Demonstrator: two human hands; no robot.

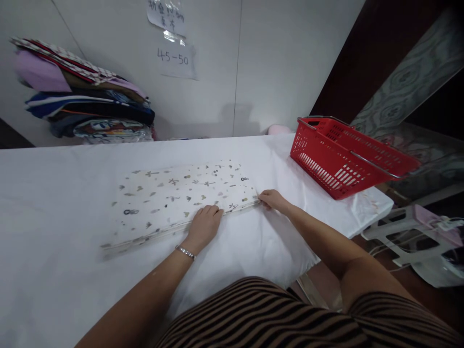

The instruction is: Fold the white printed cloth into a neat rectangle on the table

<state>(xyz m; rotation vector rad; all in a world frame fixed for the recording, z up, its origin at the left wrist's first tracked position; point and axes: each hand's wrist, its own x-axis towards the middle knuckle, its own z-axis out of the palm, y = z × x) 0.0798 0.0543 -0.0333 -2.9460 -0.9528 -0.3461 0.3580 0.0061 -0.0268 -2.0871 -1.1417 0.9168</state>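
A white cloth [181,193] printed with small grey, green and tan motifs lies folded in a long rectangle on the white-covered table [65,203]. Its layers show along the near edge. My left hand [206,221], with a bracelet [185,252] at the wrist, holds that edge near the middle, fingers together and curled over it; the thumb is hidden. At the near right corner, my right hand [271,199] pinches the cloth between thumb and fingers. The cloth's left end reaches past my left hand and lies flat.
A red plastic basket [322,159] with metal handles stands at the table's right end. Folded fabrics [90,96] are stacked at the back left. Paper signs [177,58] hang on the wall. A white plastic stool [402,237] is beyond the table's right edge.
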